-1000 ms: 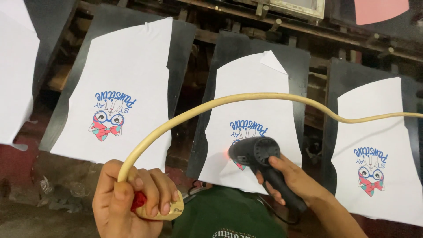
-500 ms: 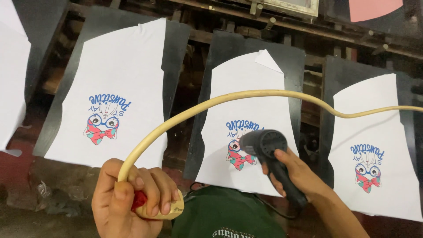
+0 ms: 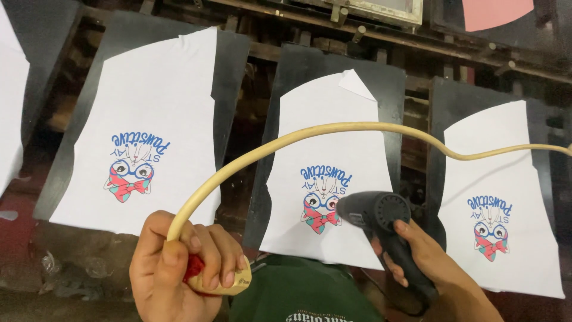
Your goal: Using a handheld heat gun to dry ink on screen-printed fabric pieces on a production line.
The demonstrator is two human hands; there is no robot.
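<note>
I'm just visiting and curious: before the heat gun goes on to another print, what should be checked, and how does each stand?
1. Right hand grips heat gun firmly: ok.
2. Nozzle points at middle print: ok.
3. Left hand holds cord up off the fabric: ok.
4. Middle fabric flat on its board: not ok, top corner folded.
5. Print dry: cannot tell.

Dark flat platens [image 3: 298, 89] stand side by side on a dark metal frame [image 3: 381, 42]. A framed screen [image 3: 381, 9] sits at top. The floor [image 3: 24, 238] below is reddish and stained.
</note>
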